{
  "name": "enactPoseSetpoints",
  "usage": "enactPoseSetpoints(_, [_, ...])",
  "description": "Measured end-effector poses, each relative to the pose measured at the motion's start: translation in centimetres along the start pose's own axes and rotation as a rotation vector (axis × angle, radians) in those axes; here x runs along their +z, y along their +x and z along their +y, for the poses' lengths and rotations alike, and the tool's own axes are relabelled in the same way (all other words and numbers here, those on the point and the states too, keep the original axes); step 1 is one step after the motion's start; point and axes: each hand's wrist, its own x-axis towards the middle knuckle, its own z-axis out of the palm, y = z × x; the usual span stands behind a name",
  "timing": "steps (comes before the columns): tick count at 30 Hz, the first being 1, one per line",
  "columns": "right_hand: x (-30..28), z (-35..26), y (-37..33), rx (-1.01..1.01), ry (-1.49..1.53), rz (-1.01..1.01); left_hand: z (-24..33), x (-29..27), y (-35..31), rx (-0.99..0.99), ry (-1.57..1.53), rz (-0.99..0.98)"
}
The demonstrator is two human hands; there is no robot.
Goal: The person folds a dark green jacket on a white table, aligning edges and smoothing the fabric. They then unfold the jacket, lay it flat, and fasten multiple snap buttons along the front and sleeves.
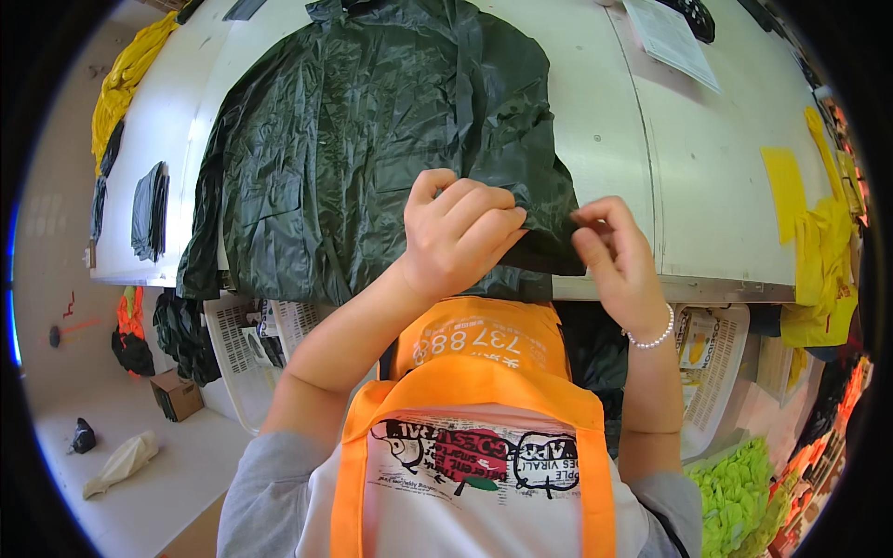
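A dark green raincoat jacket [372, 139] with a shiny, wrinkled surface lies spread on the white table, its collar toward the far edge. My left hand [458, 231] is closed over the lower right part of the jacket, knuckles up. Its curled fingers hide the fabric they grip. Beside it, my right hand [616, 256], with a beaded bracelet [656, 335] on the wrist, pinches the outer edge of the jacket's right sleeve near its lower end. The fingertips there are slightly blurred.
The white table [605, 121] carries a folded dark garment [149, 212] at left, a paper sheet [672, 42] at far right and yellow garments [823, 251] along the right edge. White plastic baskets [237, 363] stand below the near edge. A cardboard box [177, 395] sits on the floor.
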Motion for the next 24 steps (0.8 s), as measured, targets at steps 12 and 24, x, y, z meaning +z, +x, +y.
enactPoseSetpoints(12, [1.0,-0.7,1.3,-0.080,-0.053,-0.018,-0.5,0.2,-0.5,0.140,0.081,-0.036])
enactPoseSetpoints(24, [1.2,-2.4,1.5,-0.195,-0.227,-0.006,-0.5,0.0,-0.1,0.154,0.086,-0.029])
